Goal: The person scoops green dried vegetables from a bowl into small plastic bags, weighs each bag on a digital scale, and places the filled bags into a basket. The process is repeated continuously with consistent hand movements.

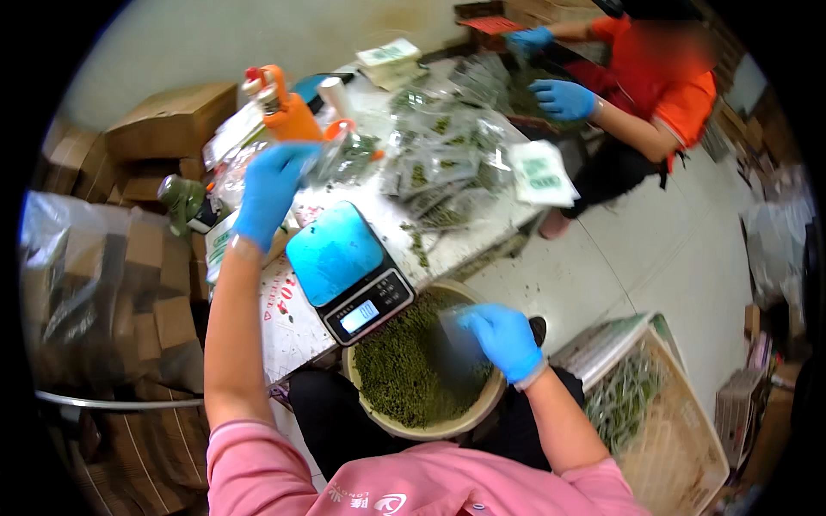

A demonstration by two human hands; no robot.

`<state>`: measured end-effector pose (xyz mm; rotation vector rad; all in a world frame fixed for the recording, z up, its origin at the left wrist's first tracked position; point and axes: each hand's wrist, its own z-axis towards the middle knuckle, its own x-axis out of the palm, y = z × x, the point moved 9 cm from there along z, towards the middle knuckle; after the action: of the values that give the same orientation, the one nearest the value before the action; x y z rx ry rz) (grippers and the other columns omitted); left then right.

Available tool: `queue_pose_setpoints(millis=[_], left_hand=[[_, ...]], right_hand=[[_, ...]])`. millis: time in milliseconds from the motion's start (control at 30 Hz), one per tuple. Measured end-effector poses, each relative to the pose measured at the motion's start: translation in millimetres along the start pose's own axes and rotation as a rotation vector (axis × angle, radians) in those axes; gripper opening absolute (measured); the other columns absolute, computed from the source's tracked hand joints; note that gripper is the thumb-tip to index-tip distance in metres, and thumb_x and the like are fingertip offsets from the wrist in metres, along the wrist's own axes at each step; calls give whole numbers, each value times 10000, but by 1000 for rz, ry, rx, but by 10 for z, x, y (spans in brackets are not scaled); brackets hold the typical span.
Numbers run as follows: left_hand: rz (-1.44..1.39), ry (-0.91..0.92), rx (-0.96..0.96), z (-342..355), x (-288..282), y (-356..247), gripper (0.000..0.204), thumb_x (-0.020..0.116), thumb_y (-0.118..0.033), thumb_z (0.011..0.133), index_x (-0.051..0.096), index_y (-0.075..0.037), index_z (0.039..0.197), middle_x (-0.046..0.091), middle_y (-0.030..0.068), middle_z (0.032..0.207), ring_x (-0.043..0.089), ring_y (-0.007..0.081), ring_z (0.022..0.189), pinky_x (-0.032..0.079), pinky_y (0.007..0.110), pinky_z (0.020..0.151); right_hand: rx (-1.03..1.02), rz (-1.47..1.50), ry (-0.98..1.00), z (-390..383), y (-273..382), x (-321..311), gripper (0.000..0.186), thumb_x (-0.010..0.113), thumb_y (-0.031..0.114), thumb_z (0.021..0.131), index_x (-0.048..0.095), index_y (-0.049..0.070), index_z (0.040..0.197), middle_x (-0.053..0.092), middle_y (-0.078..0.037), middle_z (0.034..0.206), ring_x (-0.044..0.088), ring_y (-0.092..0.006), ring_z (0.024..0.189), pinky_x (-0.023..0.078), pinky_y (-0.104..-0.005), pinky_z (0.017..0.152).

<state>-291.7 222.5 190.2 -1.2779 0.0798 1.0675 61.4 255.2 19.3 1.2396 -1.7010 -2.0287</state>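
Observation:
My left hand [275, 189], in a blue glove, is raised over the left side of the table, its fingers closed at the edge of a clear plastic bag [348, 159] with some green bits in it. Below it sits a kitchen scale [335, 254] with a bare blue-lit plate and a lit display. My right hand [506, 342], also gloved, is closed over the right side of a round tub [495, 404] of small green dried leaves or buds [404, 370]. It grips a clear or dark scoop-like thing, too blurred to name.
Filled clear bags [439, 163] crowd the table's middle, beside white packets [542, 172]. An orange holder [292, 116] stands behind my left hand. Cardboard boxes [168, 120] line the left. A crate [680, 430] of green bags stands right. A co-worker [662, 86] sits across.

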Motion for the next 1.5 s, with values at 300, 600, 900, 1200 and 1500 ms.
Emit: queue_pose_setpoints(millis=[300,600,900,1200,1500], left_hand=[[117,87,-102,-1444,-83,770,507,566,57,904,519,-44,1399,630,50,1274,562,98,898,485,243,793],[23,-66,-87,-1993,110,361,342,562,-18,963,609,-12,1302,668,24,1218,576,71,879,466,200,726],[79,-22,-211,-2150,-15,415,308,552,-9,955,625,35,1251,662,106,1234,599,171,1100,458,309,979],[203,-200,154,-1806,-386,432,479,656,6,828,591,-43,1300,615,162,1291,604,282,1168,466,360,1007],[370,112,54,-1161,338,577,441,683,-102,810,617,-101,1246,616,164,1255,614,331,1124,483,367,979]], right_hand=[[-166,174,-559,-894,-156,-1549,237,539,180,985,726,84,1095,718,-134,995,676,-216,845,529,-316,832],[646,-453,-1193,-4082,-2304,-3551,455,529,400,975,652,57,1248,655,-154,1257,623,-273,1159,463,-364,993],[827,-615,-528,-3457,-2926,-2346,494,411,433,995,665,26,1115,646,-217,1180,608,-414,1089,471,-497,936],[-136,-747,-511,-1516,76,-1068,208,592,159,913,673,46,1067,679,-178,985,659,-336,881,527,-413,765],[-43,-1008,592,-1072,-759,1771,169,600,148,821,753,76,826,722,-180,851,716,-353,797,570,-459,687]])
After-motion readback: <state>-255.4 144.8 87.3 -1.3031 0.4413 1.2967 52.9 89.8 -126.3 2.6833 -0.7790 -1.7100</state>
